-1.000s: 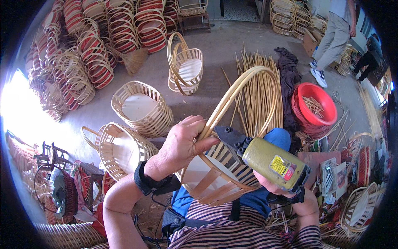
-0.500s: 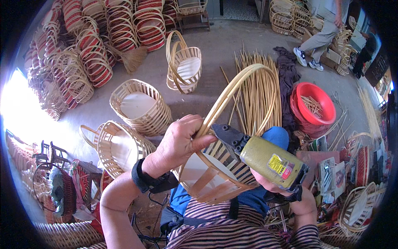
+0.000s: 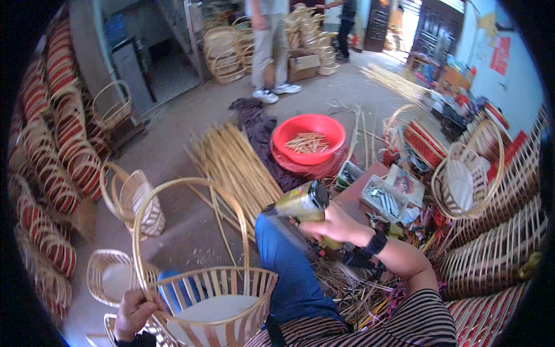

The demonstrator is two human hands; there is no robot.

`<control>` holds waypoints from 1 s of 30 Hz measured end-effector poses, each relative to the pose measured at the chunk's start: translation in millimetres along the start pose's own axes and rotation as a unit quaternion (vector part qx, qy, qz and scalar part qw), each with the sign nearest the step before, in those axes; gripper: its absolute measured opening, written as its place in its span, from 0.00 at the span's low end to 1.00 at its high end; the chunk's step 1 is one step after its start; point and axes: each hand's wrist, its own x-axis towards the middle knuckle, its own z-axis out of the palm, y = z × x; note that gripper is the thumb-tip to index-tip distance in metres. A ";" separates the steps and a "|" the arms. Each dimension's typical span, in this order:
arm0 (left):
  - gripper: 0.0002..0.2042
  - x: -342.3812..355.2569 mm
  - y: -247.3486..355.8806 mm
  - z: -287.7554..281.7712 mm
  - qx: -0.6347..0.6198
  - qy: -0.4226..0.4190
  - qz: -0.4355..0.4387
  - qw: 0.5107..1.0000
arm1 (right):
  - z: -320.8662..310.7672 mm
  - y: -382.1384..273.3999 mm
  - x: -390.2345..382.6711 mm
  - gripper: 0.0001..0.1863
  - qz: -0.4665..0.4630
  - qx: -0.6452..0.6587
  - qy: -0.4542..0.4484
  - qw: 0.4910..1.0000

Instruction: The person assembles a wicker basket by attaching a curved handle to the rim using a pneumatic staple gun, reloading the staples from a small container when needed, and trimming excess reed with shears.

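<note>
Pale wooden slats flare above the left hand (image 3: 134,312), its fingers closed on the rim of a handled basket (image 3: 222,309) in the lower left of the frame, near one foot of the tall cane handle (image 3: 139,243). At centre, the right hand (image 3: 335,224) grips an olive-yellow power tool (image 3: 303,201), its nose blurred, near the blue-trousered knee (image 3: 289,272) and apart from the basket. Whether a finger rests on the trigger cannot be told; a stray squeeze this near the leg could injure the person. Held visibly at one end only, the basket could twist or tip should the left hand's grip slacken. Just beyond the knee, a bundle of cane sticks (image 3: 234,165) lies on the floor, where a careless step could set pieces rolling. Beside it, at upper centre, dark cloth (image 3: 257,127) spreads near a red basin (image 3: 306,157) holding short wooden sticks (image 3: 306,142), which a knock could spill. Red-banded baskets (image 3: 63,115) pile high at left, while a person in pale trousers (image 3: 272,52) stands at the top of the frame.
</note>
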 end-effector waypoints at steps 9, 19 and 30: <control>0.04 23.3 4.1 -0.6 0.016 0.099 0.010 0.995 | -74.8 167.2 -64.7 0.06 0.288 0.273 0.331 0.856; 0.03 40.6 -7.0 34.3 -0.022 0.142 -0.086 0.986 | -93.6 270.8 -110.1 0.16 0.366 0.198 0.303 0.858; 0.05 15.3 -19.2 61.2 -0.073 0.119 -0.132 0.981 | -59.7 214.2 -99.3 0.16 0.404 -0.335 0.381 0.761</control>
